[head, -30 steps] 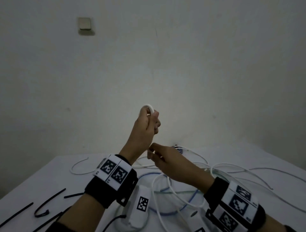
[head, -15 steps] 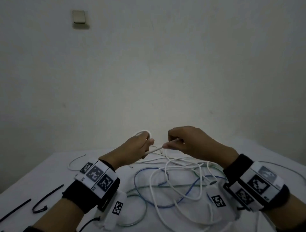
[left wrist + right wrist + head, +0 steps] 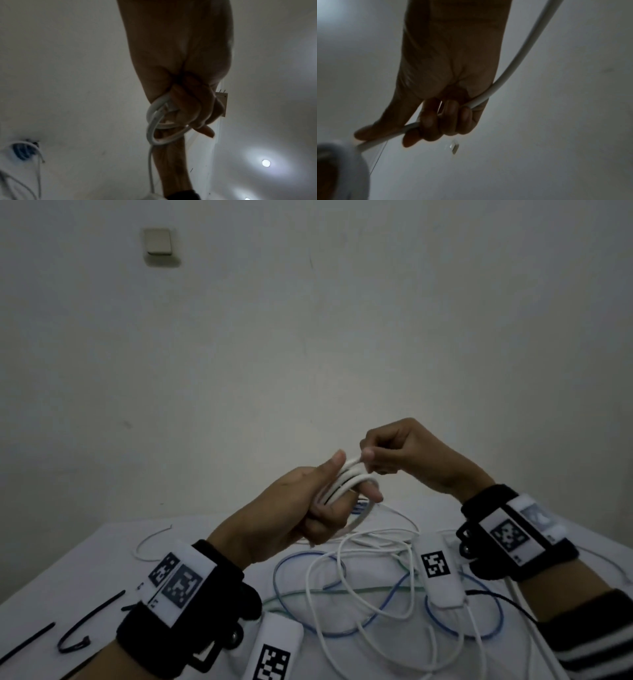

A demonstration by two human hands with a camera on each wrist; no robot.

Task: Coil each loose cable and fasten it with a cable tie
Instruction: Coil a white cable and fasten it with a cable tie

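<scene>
White cable (image 3: 349, 486) is mid-coil at frame centre, held up off the desk (image 3: 85, 570): several small loops stacked around the left hand's fingers. Left hand (image 3: 301, 508) grip is closed round the loops, thumb up against the top turn; the left wrist view shows the turns (image 3: 159, 127) wrapped over curled fingers, with a tail dropping toward the bottom of the frame. Right hand (image 3: 407, 453), just right of and above the coil, pinches the cable's running end at the top loop, fingers curled; in the right wrist view the cable (image 3: 510, 67) passes through the closed fist (image 3: 447, 108) and runs off to upper right. The rest of the white cable lies in loose loops (image 3: 359, 583) on the desk below the hands, tangled with a blue cable (image 3: 284, 590) and a greenish one. Black cable ties (image 3: 85, 628) lie at lower left, well apart from the coil. Another loose white cable (image 3: 147, 542) lies at left-centre. Wall switch (image 3: 158, 241) at upper left.
</scene>
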